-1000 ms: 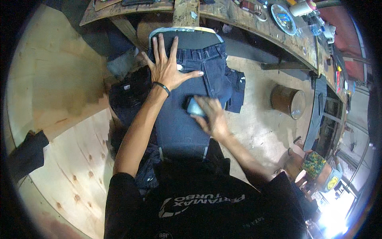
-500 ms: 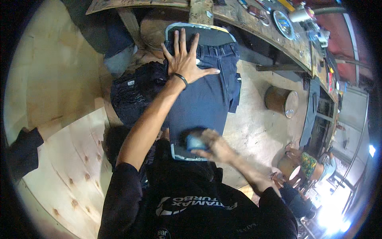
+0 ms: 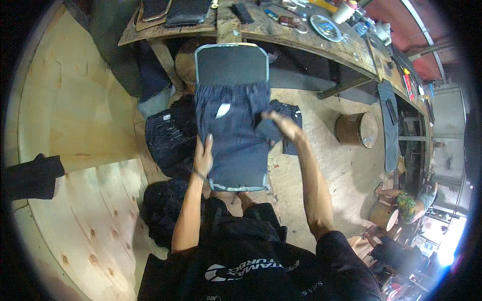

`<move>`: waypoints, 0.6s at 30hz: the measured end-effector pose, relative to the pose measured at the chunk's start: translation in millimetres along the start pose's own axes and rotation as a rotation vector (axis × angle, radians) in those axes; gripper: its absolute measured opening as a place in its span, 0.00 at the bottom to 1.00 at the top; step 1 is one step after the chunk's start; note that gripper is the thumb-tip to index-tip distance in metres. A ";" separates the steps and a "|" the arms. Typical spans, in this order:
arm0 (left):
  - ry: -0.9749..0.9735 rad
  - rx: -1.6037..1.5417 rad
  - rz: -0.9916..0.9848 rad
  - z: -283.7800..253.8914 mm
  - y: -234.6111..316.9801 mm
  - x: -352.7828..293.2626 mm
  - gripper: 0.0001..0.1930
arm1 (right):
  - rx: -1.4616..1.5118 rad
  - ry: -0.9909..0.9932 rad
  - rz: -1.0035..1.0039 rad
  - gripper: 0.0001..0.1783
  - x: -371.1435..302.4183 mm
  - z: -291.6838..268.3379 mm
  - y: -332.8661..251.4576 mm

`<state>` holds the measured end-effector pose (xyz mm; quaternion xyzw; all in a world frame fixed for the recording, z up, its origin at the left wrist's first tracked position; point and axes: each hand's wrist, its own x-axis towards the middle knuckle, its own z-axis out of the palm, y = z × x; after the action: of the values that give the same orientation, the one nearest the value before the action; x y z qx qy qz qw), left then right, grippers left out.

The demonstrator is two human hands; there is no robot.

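Observation:
Dark navy trousers [image 3: 236, 135] with a gathered waistband are fitted over a long black board [image 3: 231, 65] with pale edging. Bare board shows above the waistband and at the near end. A white patch [image 3: 222, 110] lies on the cloth below the waistband. My left hand [image 3: 203, 159] grips the left edge of the trousers near the lower half, with some fingers hidden. At the right edge, my right hand [image 3: 286, 126] is closed around a dark blue-grey block [image 3: 270, 131]; blur hides its exact kind.
Dark garments lie in piles left of the board [image 3: 168, 143] and near my legs [image 3: 170, 205]. A wooden workbench [image 3: 281, 40] holds a round dish [image 3: 326, 28] and thread cone [image 3: 345, 12]. A round stool [image 3: 355, 129] stands right. Another person [image 3: 409, 205] sits far right.
My left hand has moved from the waistband down to the left edge. My right hand has moved up with the block. The waistband sits lower on the board and shows a gathered side.

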<state>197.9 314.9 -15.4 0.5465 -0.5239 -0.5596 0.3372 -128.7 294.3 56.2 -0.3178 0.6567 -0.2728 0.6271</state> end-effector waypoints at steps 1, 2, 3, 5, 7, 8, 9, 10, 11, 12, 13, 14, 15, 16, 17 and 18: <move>-0.046 0.064 -0.016 -4.4 -3.7 -41.9 0.36 | -0.007 -0.101 0.121 0.41 -21.7 2.2 14.5; -0.130 0.129 -0.072 -7.5 -7.4 -88.2 0.35 | -0.156 -0.146 0.129 0.44 -44.6 15.1 36.7; -0.245 0.178 -0.170 -8.7 -11.0 -134.3 0.34 | -0.228 -0.252 0.191 0.42 -71.8 21.6 62.2; -0.522 0.233 -0.405 -3.5 -13.9 -209.6 0.32 | -0.310 -0.323 0.265 0.40 -135.2 28.8 119.1; -0.738 0.037 -0.515 16.2 -6.3 -247.1 0.35 | -0.116 -0.254 0.393 0.37 -204.3 15.3 172.3; -0.784 0.084 -0.386 29.8 3.3 -249.2 0.36 | -0.005 -0.104 0.483 0.35 -236.0 4.3 193.4; -0.820 0.124 -0.246 47.9 16.0 -241.5 0.37 | 0.118 0.021 0.517 0.33 -265.5 -11.8 209.0; -0.822 0.132 -0.030 69.8 30.2 -228.4 0.38 | 0.183 0.133 0.521 0.32 -289.6 -26.9 220.7; -0.872 0.191 -0.020 94.4 44.3 -209.2 0.40 | 0.260 0.239 0.488 0.31 -308.1 -43.5 227.2; -0.843 0.188 -0.058 119.1 56.9 -192.9 0.40 | 0.262 0.279 0.496 0.32 -311.8 -61.8 231.1; -0.790 0.135 0.064 146.6 63.6 -174.2 0.39 | 0.278 0.356 0.509 0.32 -303.4 -75.8 233.3; -0.708 0.137 0.161 170.4 65.9 -160.7 0.42 | 0.369 0.389 0.379 0.32 -291.4 -90.0 235.5; -0.620 0.204 0.217 187.5 61.5 -152.4 0.45 | 0.428 0.358 0.400 0.32 -262.6 -106.8 238.0; -0.622 0.233 0.107 198.7 51.2 -153.9 0.46 | 0.555 0.424 0.295 0.32 -225.0 -119.4 243.6; -0.547 0.237 0.144 202.2 34.3 -156.5 0.47 | 0.520 0.531 0.175 0.33 -181.4 -132.3 251.7; -0.618 0.377 0.100 195.7 13.5 -163.4 0.49 | 0.513 0.574 0.059 0.34 -139.1 -142.7 261.9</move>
<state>35.0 509.8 11.1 0.3777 -0.7211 -0.5749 0.0832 -289.1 564.2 -42.3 -0.0422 0.7249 -0.4880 0.4843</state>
